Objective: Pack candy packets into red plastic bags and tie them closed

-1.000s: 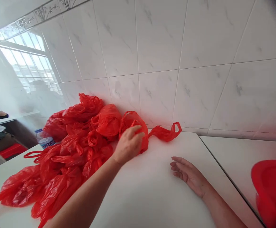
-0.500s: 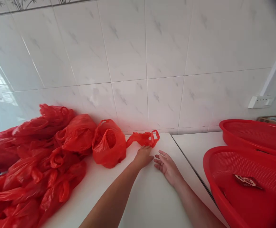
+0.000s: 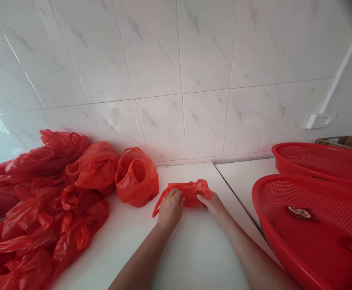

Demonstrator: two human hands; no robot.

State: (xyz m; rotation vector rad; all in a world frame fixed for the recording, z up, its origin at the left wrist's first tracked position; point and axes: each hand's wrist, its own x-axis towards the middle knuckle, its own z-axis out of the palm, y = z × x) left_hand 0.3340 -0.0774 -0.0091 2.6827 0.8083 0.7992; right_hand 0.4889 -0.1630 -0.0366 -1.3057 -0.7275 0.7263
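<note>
A thin red plastic bag (image 3: 190, 195) is stretched sideways between my hands, just over the white tabletop. My left hand (image 3: 171, 207) is closed on its left part, and a loose strip of the bag hangs out past the wrist side. At the other end, my right hand (image 3: 212, 201) pinches the bunched right corner between thumb and fingers. The bag looks flat, with nothing seen inside it. Left of my left hand stands a fuller red plastic bag (image 3: 137, 177), its handles up and its mouth open.
A large heap of red plastic bags (image 3: 42, 213) covers the table's left side. On the right are two red plastic baskets (image 3: 263, 193); small dark red packets (image 3: 301, 212) lie in the nearer one. A cardboard box (image 3: 345, 141) stands behind them. A tiled wall (image 3: 206, 60) closes off the back.
My left hand has drawn the flat bag away from the wall, toward me. My right hand, empty before, now grips its right end. The view has shifted slightly right and down.
</note>
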